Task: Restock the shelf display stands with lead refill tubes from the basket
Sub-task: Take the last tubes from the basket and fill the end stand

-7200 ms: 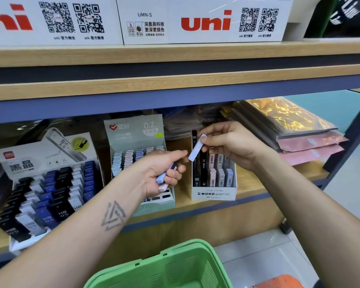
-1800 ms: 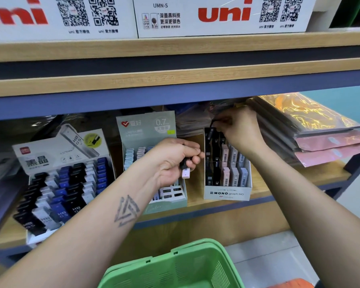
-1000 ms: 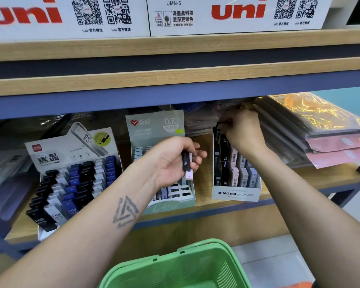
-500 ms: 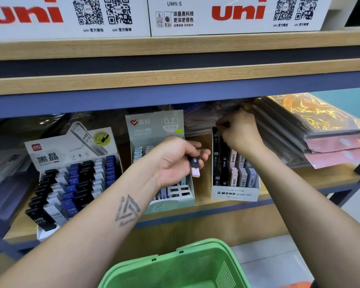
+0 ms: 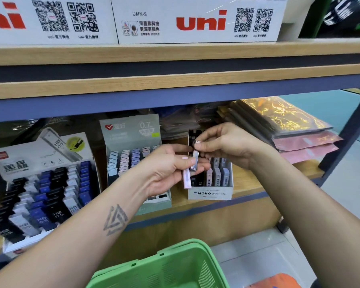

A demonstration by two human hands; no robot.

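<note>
My left hand holds two lead refill tubes in front of the white MONO display stand: a pink tube hanging down from its fingers and a pale grey tube standing upright beside it. My right hand meets it from the right and pinches the top end of the grey tube. The MONO stand holds black tubes at the left and pink and grey ones at the right. The green basket sits below my arms; its inside is not visible.
A grey-green 0.7 stand with pastel tubes stands left of the MONO stand. Further left is a white stand with black, blue and white HB tubes. Stacked foil sleeves lie at the right. White uni boxes line the shelf above.
My right hand has come forward from the rear of the MONO stand to my left hand and now pinches the grey tube. My left hand has turned palm up and opened its fingers a little.
</note>
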